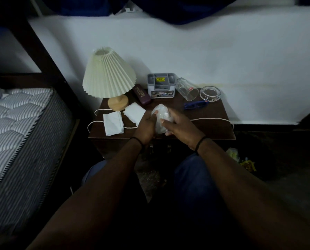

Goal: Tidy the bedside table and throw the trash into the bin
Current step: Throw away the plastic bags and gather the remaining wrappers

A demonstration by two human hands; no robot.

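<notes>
Dim bedroom, mattress (20, 134) on the left, dark bedside table (213, 127) against a white wall; nearest, both hands meet over the table's front edge; left hand (147, 127) and right hand (181, 126) curl round a crumpled clear plastic wrapper (162, 114), likely balling it small for the bin; bin not clearly visible, maybe the dark shape with litter (248, 164) at right; two white tissues (113, 123) lie just left of the hands, probably next; lamp cord (210, 119) trails across; further back, blue sunglasses (195, 105), lamp (108, 76), tipped glass (186, 89), ashtray (209, 93), grey tin (160, 85).
</notes>
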